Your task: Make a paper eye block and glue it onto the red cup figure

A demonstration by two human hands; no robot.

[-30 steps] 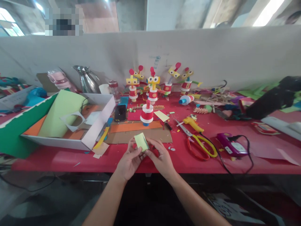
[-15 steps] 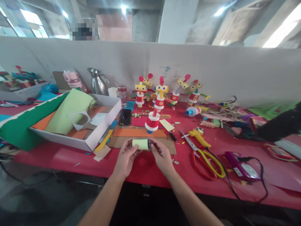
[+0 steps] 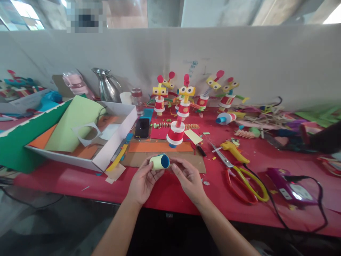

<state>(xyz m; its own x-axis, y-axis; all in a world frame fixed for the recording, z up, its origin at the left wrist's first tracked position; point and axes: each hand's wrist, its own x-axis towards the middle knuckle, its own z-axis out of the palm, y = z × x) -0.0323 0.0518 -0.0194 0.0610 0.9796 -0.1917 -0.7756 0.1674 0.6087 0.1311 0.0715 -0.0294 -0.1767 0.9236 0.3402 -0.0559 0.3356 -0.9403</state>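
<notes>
My left hand holds a short pale yellow-green paper tube between thumb and fingers. The tube's blue-lined open end is turned partly towards me. At that end, the thumb and forefinger of my right hand close in on the rim; their exact contact is partly hidden. Just beyond the tube stands a paper-cup figure with a red-and-white body and coiled paper arms. Under the hands lie a brown cardboard sheet and an orange paper strip.
Several finished cup figures stand along the partition. On the right are scissors, a yellow glue gun and a purple power box with a cord. A white box of paper, a phone and a metal jug are left.
The tube has turned so its blue-lined opening shows more. My right fingers have shifted slightly at its right end. The camera view has tilted down and moved closer to the table.
</notes>
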